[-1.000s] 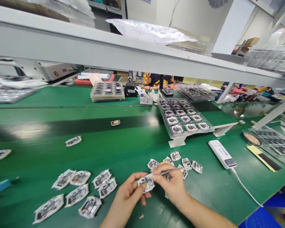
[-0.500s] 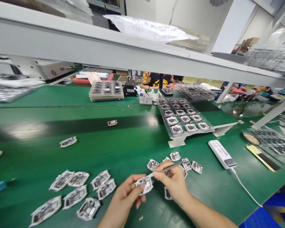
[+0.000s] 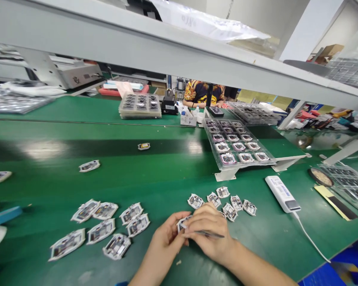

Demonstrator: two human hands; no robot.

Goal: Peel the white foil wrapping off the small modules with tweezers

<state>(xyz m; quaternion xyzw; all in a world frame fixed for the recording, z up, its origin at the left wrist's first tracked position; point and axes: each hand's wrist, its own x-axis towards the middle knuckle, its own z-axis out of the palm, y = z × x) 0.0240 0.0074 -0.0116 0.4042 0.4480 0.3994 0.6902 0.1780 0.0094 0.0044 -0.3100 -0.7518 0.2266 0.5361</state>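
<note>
My left hand [image 3: 165, 240] is closed on a small white-framed electronic module [image 3: 181, 223], which shows circuitry inside its frame. Bent over that module is my right hand [image 3: 210, 234], its fingers wrapped around thin metal tweezers [image 3: 209, 233]. The tool's tip and most of the module are hidden behind my fingers. Several like modules [image 3: 117, 246] lie loose on the green table to the left of my hands. Another group of modules [image 3: 229, 211] rests just beyond my right hand.
A clear tray of modules [image 3: 240, 147] sits on a raised stand. At right lie a white corded device [image 3: 283, 194], a yellow-and-black strip [image 3: 335, 202] and a round dish [image 3: 320, 176]. A grey shelf beam [image 3: 179, 55] crosses overhead. A co-worker [image 3: 204, 93] sits across the table.
My right hand has turned over and moved left against the module, and the tweezers now angle down to the right. The module is more covered. The whole view has shifted slightly.
</note>
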